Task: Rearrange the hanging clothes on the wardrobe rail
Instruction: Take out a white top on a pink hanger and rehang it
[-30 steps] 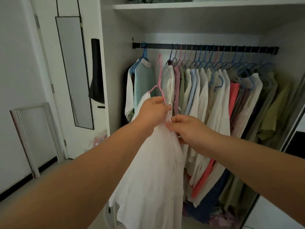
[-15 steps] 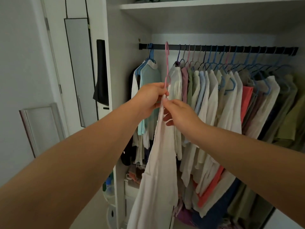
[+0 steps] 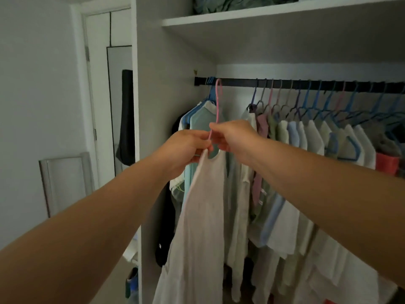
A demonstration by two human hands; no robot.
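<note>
We see from one wide-angle camera worn on the head, looking forward and slightly up into an open wardrobe at arm's length, the black rail (image 3: 306, 84) running from 12 toward 3 o'clock and the shelf (image 3: 263, 16) above it.

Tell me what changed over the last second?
Both hands, left hand and right hand, lifted the pink hanger with its white dress until its hook reached the rail, in the gap. Both hands still hold it; the other clothes stayed put.
</note>
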